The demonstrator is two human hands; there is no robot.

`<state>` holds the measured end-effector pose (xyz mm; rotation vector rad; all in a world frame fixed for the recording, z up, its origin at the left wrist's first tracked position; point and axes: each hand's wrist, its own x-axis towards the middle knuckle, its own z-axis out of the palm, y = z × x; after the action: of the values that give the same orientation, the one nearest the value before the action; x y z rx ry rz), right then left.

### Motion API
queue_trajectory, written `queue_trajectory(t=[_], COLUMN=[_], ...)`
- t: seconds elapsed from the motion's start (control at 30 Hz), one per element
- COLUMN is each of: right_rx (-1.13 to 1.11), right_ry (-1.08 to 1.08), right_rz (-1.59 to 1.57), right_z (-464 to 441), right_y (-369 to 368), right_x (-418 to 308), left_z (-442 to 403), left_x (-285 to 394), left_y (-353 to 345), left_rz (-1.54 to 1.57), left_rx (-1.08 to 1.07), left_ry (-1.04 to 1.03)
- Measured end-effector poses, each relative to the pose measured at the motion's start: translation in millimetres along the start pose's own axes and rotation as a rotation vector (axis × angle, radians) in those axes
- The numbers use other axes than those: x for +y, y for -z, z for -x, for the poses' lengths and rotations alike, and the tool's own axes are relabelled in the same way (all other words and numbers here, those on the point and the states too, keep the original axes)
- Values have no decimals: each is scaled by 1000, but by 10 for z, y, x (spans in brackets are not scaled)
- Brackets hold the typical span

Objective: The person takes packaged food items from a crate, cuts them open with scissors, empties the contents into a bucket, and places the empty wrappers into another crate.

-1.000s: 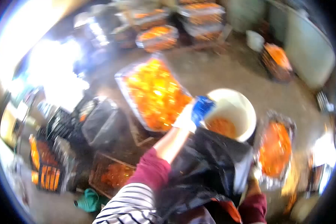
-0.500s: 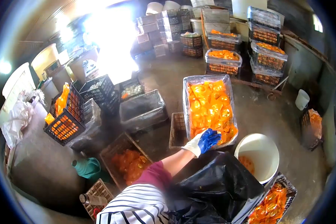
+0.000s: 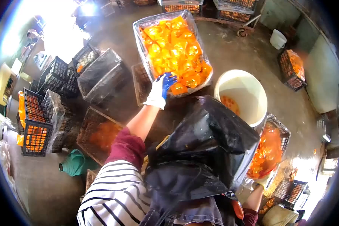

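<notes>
My left hand (image 3: 163,86), in a white glove with blue fingers, rests at the near left edge of a plastic-lined crate (image 3: 136,34). Shiny orange packets (image 3: 173,49) fill that crate, and my fingers lie stretched out over the nearest ones. Down at the lower right, my right hand (image 3: 266,180) in a pale glove reaches to the near end of another crate (image 3: 284,132), also full of orange packets (image 3: 265,152). Its fingers are blurred and partly hidden against the packets. A black apron (image 3: 211,139) covers my lap between the two crates.
A white bucket (image 3: 258,90) with orange contents stands between the two crates. To the left are a crate with orange packets (image 3: 105,135), a green container (image 3: 74,162), an empty-looking lined crate (image 3: 101,75) and stacked black crates (image 3: 35,120). A small white bucket (image 3: 278,39) is at the far right.
The view has tilted down and turned right. My left hand still lies at the lined crate's near edge, shifted toward its left corner. My right hand has come into view at the right-hand crate.
</notes>
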<state>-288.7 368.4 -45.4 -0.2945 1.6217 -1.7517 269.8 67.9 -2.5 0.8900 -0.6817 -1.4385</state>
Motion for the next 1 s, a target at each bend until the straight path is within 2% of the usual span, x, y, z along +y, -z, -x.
queue_trajectory(t=[0.1, 0.13, 0.17, 0.23, 0.3, 0.37, 0.4, 0.43, 0.47, 0.5, 0.57, 0.6, 0.7, 0.73, 0.83, 0.87, 0.9, 0.97, 1.0], right_rx=[-147, -196, -251, -336, -386, -516, -519, -518, -526, -500, -476, -489, -491, -468, -430, -432, -435, -423, -418], right_ry=[109, 140, 169, 171, 158, 172, 192, 214, 120, 126, 210, 174, 104, 106, 41, 48, 58, 26, 19], right_rz=[43, 52, 68, 94, 125, 141, 177, 214, 203, 203, 246, 219, 174, 189, 190, 219, 246, 238, 233], right_z=[-111, -138, -166, -197, -154, -314, -358, -388, -409, -420, -468, -445, -374, -367, -360, -386, -395, -417, -433], right_y=[-566, -814, -1096, -1661, -2120, -2383, -2491, -2576, -2629, -2644, -2639, -2619, -2625, -2646, -2738, -2745, -2742, -2726, -2724], right_x=[-330, -413, -478, -550, -612, -498, -402, -341, -325, -262, -165, -200, -341, -355, -394, -362, -328, -228, -202], left_z=[-307, -448, -572, -603, -738, -1022, -1199, -1359, -1522, -1635, -1735, -1739, -1841, -1809, -1579, -1572, -1442, -1145, -1108], left_x=[-137, -142, -101, 315, 666, 868, 964, 1029, 1072, 1060, 944, 842, 358, 252, 218, 83, 77, -66, -318], left_y=[84, 98, 96, -104, -165, -27, 68, 160, 249, 262, 221, 222, 139, 110, -82, -5, -122, -427, -332], left_rz=[-116, -279, -566, -1081, -1696, -1815, -1862, -1953, -1928, -1895, -1959, -1994, -2056, -2078, -2175, -2204, -2194, -2296, -2215], left_rx=[84, 130, 123, 145, 208, 259, 253, 246, 236, 222, 162, 131, 222, 242, 142, 78, 0, -152, -189], left_ry=[-267, -358, -572, -663, -839, -790, -612, -533, -428, -320, -322, -312, -426, -385, -306, -475, -457, -232, -261])
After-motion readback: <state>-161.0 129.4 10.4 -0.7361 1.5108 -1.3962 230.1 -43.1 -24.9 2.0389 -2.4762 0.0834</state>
